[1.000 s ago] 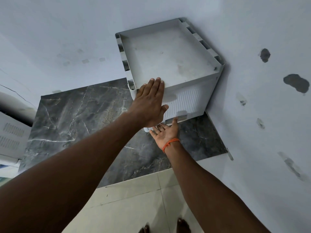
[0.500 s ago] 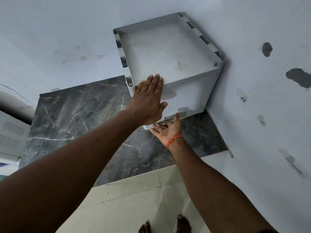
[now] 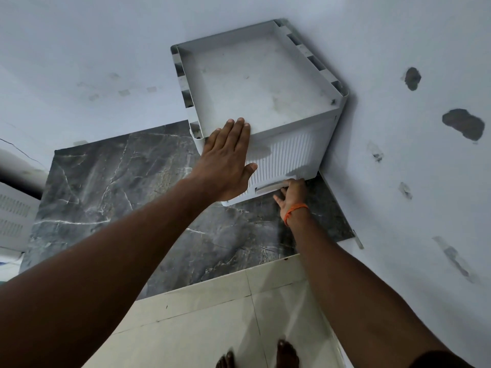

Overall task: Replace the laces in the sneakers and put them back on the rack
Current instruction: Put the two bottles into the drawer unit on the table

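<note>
The rack is a white plastic shoe box [image 3: 255, 83] with a ribbed front door [image 3: 289, 152]. It stands in the room's corner on a dark marble slab. My left hand [image 3: 225, 158] lies flat on the box's top front edge, fingers straight. Below it, my right hand [image 3: 291, 193], with an orange thread at the wrist, has its palm turned up. Its fingers hook into the handle slot at the door's lower edge and are partly hidden there. The door looks closed. No sneakers or laces are in view.
The marble slab [image 3: 132, 197] spreads left of the box, above pale floor tiles [image 3: 212, 322]. A wall with dark patches [image 3: 463, 123] runs close along the right. A white perforated panel [image 3: 16, 216] sits at the left edge. My bare feet [image 3: 285, 354] are at the bottom.
My right hand has slid right and up along the door's lower edge, and its fingers have hooked into the handle slot. My left hand stays flat on the top edge.
</note>
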